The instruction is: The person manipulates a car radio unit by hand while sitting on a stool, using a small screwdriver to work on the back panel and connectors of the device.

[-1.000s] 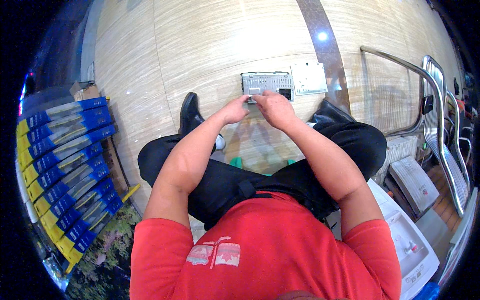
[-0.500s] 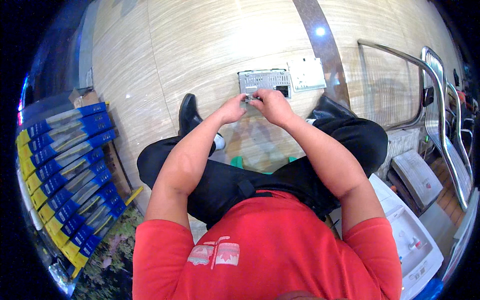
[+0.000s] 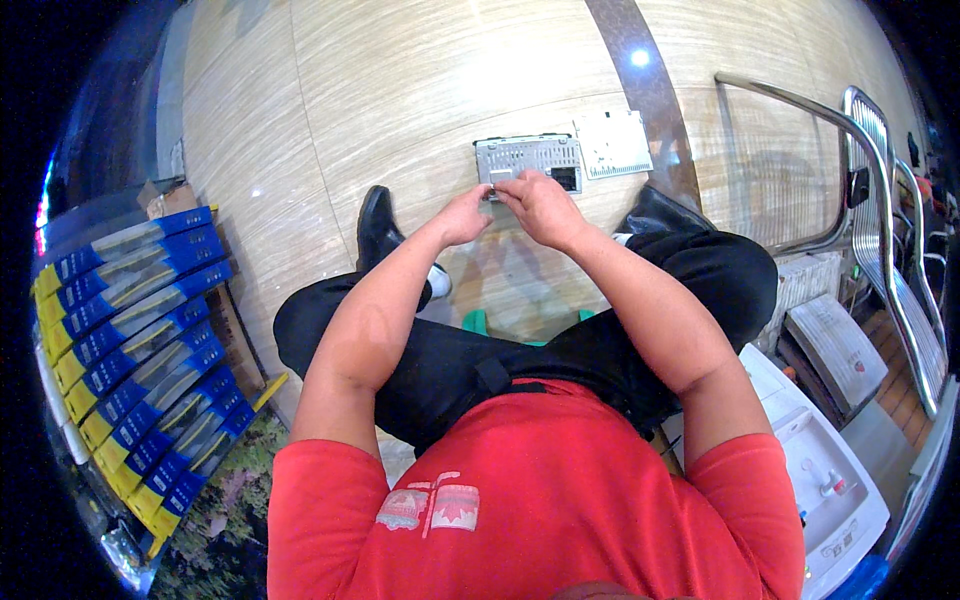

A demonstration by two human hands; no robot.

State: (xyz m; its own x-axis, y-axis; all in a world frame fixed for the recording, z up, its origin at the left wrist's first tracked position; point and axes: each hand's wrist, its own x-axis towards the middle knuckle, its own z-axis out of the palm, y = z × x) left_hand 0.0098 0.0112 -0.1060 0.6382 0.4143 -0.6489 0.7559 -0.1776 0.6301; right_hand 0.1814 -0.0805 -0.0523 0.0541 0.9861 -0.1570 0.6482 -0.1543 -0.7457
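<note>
A flat silver metal case with rows of slots lies on the floor in front of me, a dark square opening at its near right corner. At its near left corner, my left hand has thumb and forefinger closed together. My right hand meets it there, fingers bent and pinched over the case's near edge. Whatever sits between the fingertips is too small and covered to make out. Just right of the case lies a pale metal plate with small holes and a notched near edge.
Blue and yellow packages stand in a row on the left. On the right are a chrome-framed metal bench, a grey-white panel and a white plastic unit. My black shoes flank the work spot; green stool parts show beneath me.
My right hand has shifted slightly left and up, its fingers curling further over the case's near edge. The left hand stays almost in place.
</note>
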